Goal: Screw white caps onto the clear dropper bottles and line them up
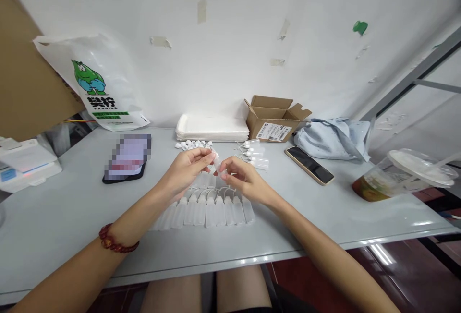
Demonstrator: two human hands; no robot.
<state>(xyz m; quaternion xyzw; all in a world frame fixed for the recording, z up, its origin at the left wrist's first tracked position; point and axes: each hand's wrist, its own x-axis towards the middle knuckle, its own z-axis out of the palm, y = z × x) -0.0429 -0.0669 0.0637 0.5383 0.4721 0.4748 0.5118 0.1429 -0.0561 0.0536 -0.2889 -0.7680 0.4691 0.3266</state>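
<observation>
Above the middle of the table, my left hand [185, 169] and my right hand [243, 177] are both closed on one small clear plastic bottle [217, 162]. The left fingers pinch its upper end and the right fingers its lower end, covering much of it. Below my hands lies a row of frosted small bottles [211, 211] with thin white cords at their tops. Just beyond the left fingertips is a pile of white caps [192, 145]. Several more capped bottles [256, 162] with cords lie beyond my right hand.
At the back stand a stack of white envelopes [212, 128] and an open cardboard box [272, 121]. A phone [309, 165], a blue cloth bag [331, 138] and a drink cup [392, 176] are at right. Left are a blurred-out phone [128, 157] and a white bag [97, 82].
</observation>
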